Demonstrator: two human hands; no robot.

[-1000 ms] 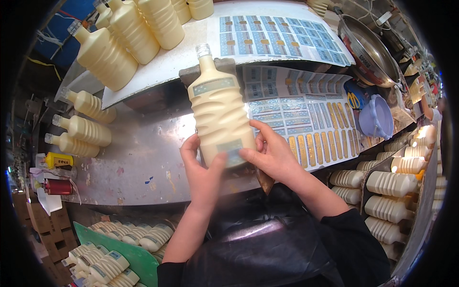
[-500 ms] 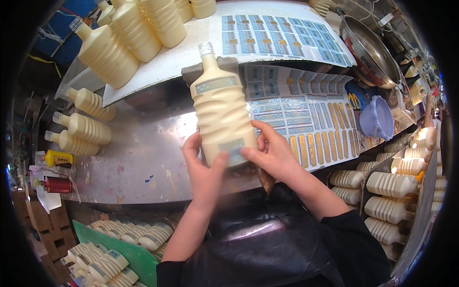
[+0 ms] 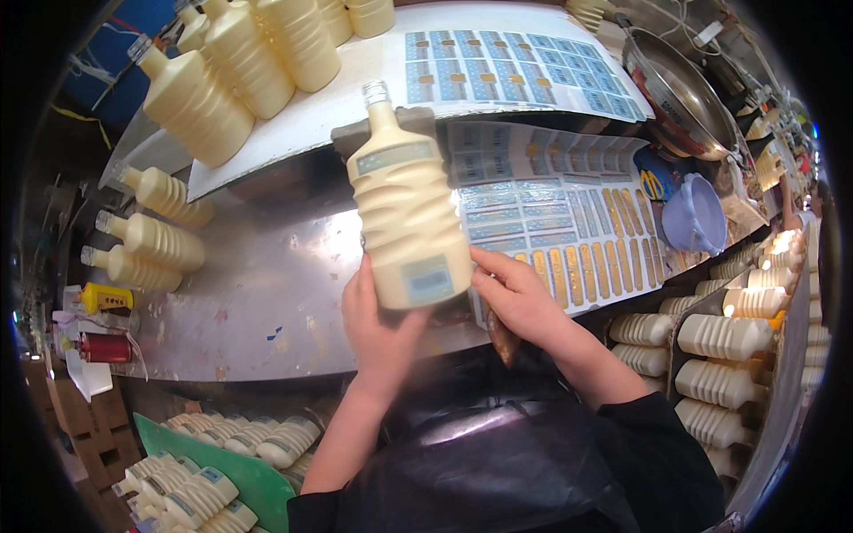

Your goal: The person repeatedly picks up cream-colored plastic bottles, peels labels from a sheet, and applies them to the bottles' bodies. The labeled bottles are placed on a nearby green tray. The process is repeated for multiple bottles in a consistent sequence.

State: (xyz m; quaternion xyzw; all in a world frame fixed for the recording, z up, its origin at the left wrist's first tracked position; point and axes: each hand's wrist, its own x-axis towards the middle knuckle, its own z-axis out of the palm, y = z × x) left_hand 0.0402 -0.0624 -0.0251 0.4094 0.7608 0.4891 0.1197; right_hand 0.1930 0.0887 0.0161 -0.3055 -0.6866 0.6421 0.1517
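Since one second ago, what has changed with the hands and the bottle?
The left hand moved its thumb down off the lower label, below the bottle; the right hand drew its thumb rightward to the bottle's edge. The lower label now shows uncovered. The bottle and its upper label stayed about where they were.

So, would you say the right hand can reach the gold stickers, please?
Probably yes: the gold stickers lie beside the right hand, nothing visibly between, though it touches the cream bottle.

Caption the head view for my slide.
Left hand and right hand touch a wavy-ribbed cream bottle bearing two blue-grey labels over a metal worktable.
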